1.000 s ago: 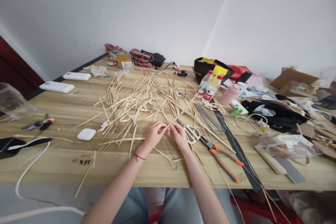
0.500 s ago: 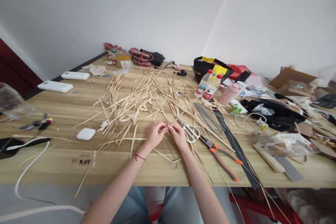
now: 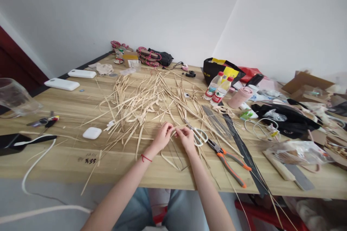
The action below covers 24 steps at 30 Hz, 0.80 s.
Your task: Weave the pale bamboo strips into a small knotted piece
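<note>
soft, even light over the counter (image 3: 63,106), shadows faint; pale glints on the plastic bag (image 3: 300,151); the wall (image 3: 168,11) a muted grey; and out at the edges, the clear tub (image 3: 17,97) stretches and the cardboard (image 3: 309,81) smears.

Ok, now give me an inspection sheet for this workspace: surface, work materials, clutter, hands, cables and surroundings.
Surface: wood-grain table, with dark handwritten marks near the front edge on the left.
Work materials: heap of pale flat strips, loose and tangled; white-handled scissors and orange-and-grey-handled pliers lie beside the right hand.
Clutter: red-capped bottles, pink tumbler and black-and-yellow bag at the back right; white rounded case on the left.
Hands: left hand and right hand pinch a thin strip between them.
Cables: white cable over the front edge, left; looped white cable, right.
Surroundings: pale wall behind; dark red panel, far left.
</note>
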Each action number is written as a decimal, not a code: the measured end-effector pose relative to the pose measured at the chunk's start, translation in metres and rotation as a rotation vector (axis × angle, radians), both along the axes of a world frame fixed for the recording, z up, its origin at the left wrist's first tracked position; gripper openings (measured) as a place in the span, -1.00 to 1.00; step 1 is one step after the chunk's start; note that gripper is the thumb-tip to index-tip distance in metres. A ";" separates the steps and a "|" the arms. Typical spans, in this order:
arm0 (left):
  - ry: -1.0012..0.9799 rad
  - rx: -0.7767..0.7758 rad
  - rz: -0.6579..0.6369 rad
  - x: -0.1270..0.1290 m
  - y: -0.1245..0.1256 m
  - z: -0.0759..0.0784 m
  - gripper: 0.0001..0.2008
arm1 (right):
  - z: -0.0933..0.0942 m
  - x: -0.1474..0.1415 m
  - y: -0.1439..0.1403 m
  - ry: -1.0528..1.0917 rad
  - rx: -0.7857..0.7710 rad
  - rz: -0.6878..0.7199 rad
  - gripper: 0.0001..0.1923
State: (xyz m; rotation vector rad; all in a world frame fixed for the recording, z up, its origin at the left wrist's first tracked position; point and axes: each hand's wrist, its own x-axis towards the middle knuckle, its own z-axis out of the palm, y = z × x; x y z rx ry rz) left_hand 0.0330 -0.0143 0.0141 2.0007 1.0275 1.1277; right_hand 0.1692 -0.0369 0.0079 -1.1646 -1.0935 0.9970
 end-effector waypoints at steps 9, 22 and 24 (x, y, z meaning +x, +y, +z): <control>0.013 0.064 0.095 -0.010 0.006 0.005 -0.88 | -0.001 0.010 -0.004 -0.084 0.020 -0.045 -0.71; 0.277 0.191 0.073 -0.007 -0.008 0.013 -0.84 | -0.004 0.010 0.002 0.194 -0.072 -0.035 -0.59; 0.265 0.188 0.081 -0.008 -0.008 0.014 -0.82 | -0.004 0.011 0.003 0.216 -0.074 -0.027 -0.59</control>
